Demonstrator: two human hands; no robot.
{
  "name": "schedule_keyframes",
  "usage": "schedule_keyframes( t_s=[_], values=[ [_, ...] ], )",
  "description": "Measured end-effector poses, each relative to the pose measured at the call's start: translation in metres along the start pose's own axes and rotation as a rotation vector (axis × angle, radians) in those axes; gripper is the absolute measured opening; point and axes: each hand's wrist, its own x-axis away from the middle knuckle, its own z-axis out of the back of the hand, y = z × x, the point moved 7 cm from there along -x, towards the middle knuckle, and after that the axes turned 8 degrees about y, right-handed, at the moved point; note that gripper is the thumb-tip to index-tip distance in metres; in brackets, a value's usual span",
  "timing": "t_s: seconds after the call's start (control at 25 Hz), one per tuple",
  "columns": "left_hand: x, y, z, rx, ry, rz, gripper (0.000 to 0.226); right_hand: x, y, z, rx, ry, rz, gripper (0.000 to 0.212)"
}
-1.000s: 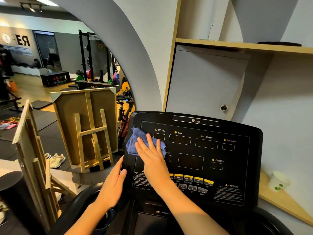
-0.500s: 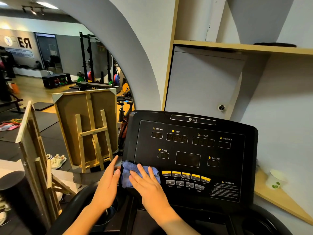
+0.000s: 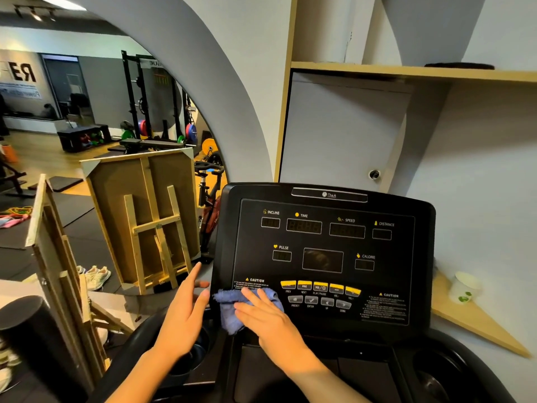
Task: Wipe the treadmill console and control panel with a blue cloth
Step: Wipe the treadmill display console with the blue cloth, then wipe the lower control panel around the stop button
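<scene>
While you are leaning over the treadmill, these lines are running from left to right.

Far left: a wooden easel (image 3: 58,274) is standing edge-on beside a black cylinder (image 3: 26,324), and a mirror (image 3: 96,135) behind them is showing a gym floor and a second easel's back.

Your left hand (image 3: 186,309): it is hovering at the console's left edge with fingers spread and straight, gripping nothing; whether the fingertips are touching the frame, you cannot tell.

Blue cloth (image 3: 232,309): it is lying bunched on the lower left corner of the control panel, over the left caution label, with one end hanging past the panel's bottom edge.

Your right hand (image 3: 267,318): it is pressing flat on the cloth, fingers extended and slightly apart, palm down, not curled around it.

Console (image 3: 421,228): its black face is showing dark readouts marked incline, time, speed, distance, pulse and calorie.

Buttons (image 3: 319,286): a yellow row and a grey row are sitting just right of the cloth, uncovered.

Far right: a white paper cup (image 3: 465,286) is standing on a wooden shelf (image 3: 479,327) beside the console.
</scene>
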Motion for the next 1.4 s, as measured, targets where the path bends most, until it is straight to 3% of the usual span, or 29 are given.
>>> schedule_keyframes(
  t_s=[0.16,0.32,0.44,0.64,0.88,1.0,1.16,1.4],
  values=[
    [0.003,0.001,0.006,-0.03,-0.044,-0.037,0.065,-0.003,-0.003,0.016,0.005,0.042,-0.01,0.058],
    [0.016,-0.005,0.004,-0.025,-0.102,-0.052,0.062,0.013,0.024,0.03,0.004,0.002,-0.249,0.082],
    [0.025,-0.004,0.003,-0.042,-0.106,-0.054,0.062,0.026,0.032,0.062,-0.027,0.083,-0.381,0.073],
    [0.047,0.02,-0.002,-0.12,-0.114,-0.093,0.062,0.05,0.024,0.137,0.031,0.273,-0.285,0.068],
    [0.086,0.055,-0.01,-0.217,-0.148,-0.179,0.06,0.1,0.027,0.22,0.017,0.296,-0.368,0.051],
    [0.118,0.056,-0.015,-0.276,-0.169,-0.19,0.06,0.13,0.024,0.251,-0.133,0.329,-0.434,0.039],
    [0.171,0.045,-0.017,-0.357,-0.25,-0.152,0.061,0.168,0.014,0.271,-0.097,0.357,-0.426,0.038],
    [0.231,0.012,0.0,-0.408,-0.291,-0.031,0.078,0.23,0.003,0.273,-0.203,0.343,-0.6,0.031]
  ],
)
